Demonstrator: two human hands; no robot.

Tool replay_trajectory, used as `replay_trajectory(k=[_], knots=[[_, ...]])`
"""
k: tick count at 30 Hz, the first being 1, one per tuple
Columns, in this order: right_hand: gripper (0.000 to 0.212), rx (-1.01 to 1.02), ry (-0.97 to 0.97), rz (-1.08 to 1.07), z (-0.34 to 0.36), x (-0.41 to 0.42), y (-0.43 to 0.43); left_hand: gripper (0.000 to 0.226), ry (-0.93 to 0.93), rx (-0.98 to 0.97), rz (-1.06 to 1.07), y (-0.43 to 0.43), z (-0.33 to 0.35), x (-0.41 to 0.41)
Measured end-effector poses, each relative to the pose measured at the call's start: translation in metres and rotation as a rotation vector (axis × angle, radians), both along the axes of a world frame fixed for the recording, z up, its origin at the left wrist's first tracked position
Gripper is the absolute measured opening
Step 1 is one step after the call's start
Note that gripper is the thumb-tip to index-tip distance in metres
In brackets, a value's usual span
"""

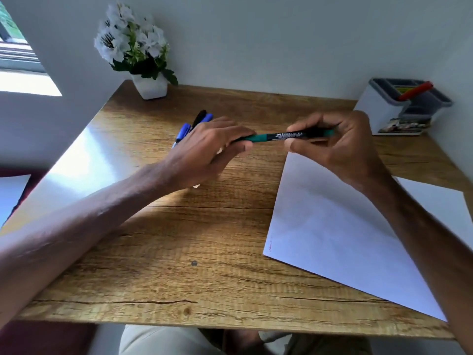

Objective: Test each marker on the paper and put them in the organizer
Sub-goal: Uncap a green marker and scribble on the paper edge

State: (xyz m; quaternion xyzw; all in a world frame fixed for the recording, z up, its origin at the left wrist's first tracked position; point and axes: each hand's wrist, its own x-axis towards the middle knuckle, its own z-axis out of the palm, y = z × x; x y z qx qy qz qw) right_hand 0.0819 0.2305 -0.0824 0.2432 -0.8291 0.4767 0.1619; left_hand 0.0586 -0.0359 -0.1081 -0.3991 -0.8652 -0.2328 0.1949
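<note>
A green marker is held level above the wooden desk between both hands. My left hand pinches its left end, and my right hand grips the barrel at its right end. A white sheet of paper lies at the right under my right arm, with a small red scribble near its left corner. Behind my left hand lie two blue markers and a black one. The white and grey organizer stands at the back right with a red marker in it.
A white pot of white flowers stands at the desk's back edge against the wall. A window is at the far left. The desk's front edge runs just above my lap.
</note>
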Motion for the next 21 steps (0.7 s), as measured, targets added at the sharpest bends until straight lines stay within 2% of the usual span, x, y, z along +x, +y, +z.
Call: replay_trajectory(k=[3, 6, 9, 13, 21], knots=[[0.023, 0.27, 0.03, -0.015, -0.007, -0.004, 0.009, 0.035, 0.036, -0.061, -0.031, 0.001, 0.001, 0.006], [0.027, 0.473, 0.146, 0.078, -0.013, -0.001, 0.0, 0.041, 0.034, -0.123, -0.026, 0.01, 0.0, 0.018], [0.026, 0.523, 0.21, 0.16, -0.019, 0.004, -0.013, 0.043, 0.078, -0.184, -0.002, 0.015, 0.0, 0.027], [0.027, 0.558, 0.178, 0.137, -0.024, 0.007, -0.015, 0.045, 0.183, -0.259, 0.01, 0.015, -0.002, 0.028], [0.028, 0.538, 0.194, 0.059, -0.028, 0.009, -0.016, 0.044, 0.173, -0.276, -0.04, 0.011, -0.005, 0.026]])
